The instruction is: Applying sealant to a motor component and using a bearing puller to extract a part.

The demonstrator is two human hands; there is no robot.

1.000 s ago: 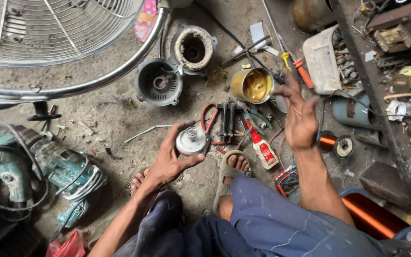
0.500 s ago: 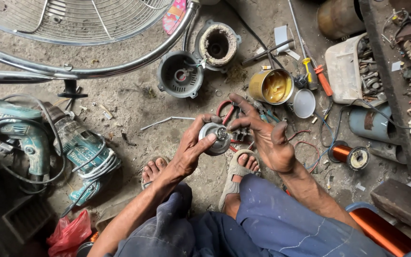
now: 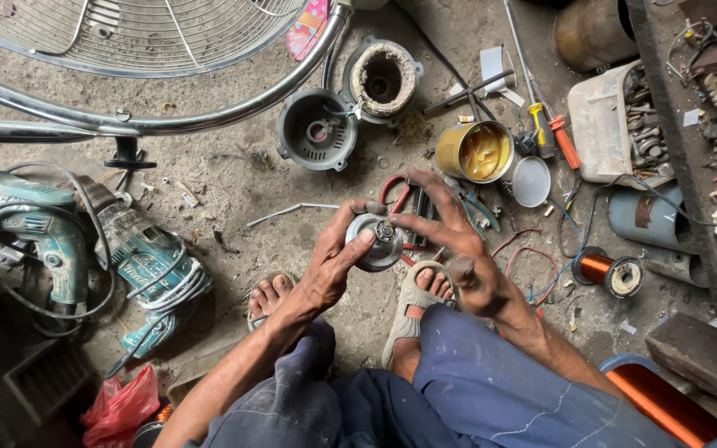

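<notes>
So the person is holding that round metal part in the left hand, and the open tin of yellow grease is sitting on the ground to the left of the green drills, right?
Not quite. In the head view the tin of yellow grease sits right of the green drills. The left hand does hold the round metal part.

The person's forearms are bare, with no sleeves, watch or rings in sight. The left hand (image 3: 329, 270) and the right hand (image 3: 458, 249) are smudged with dark grease, most of all on the fingers (image 3: 437, 192). The legs are covered by loose blue-grey trousers (image 3: 491, 390) of worn cloth, marked with pale scuffs and faint white lines near the knees. Both feet are in open sandals: the right sandal (image 3: 412, 311) has a broad beige strap across the foot, and the left sandal (image 3: 269, 300) leaves the toes bare.
</notes>
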